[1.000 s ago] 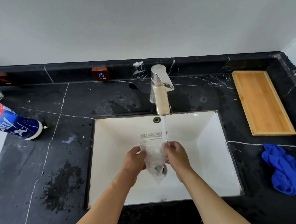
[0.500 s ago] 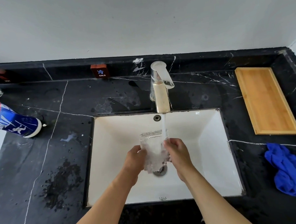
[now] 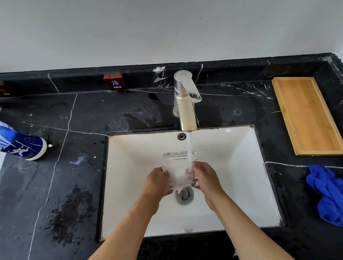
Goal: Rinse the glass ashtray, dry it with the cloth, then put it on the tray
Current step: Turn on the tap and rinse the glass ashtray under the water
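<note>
Wet ashtray (image 3: 178,170), likely slick, hard and breakable, clamped by its side edges between left hand (image 3: 157,183) and right hand (image 3: 207,179) under tap (image 3: 186,108); best gripped there.

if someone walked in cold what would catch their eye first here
First, the two hands, left and right, holding a glass ashtray under the tap's running water, over the middle of the white sink. Next, the bright blue cloth crumpled on the black counter at right, with the wooden tray lying bare behind it.
</note>
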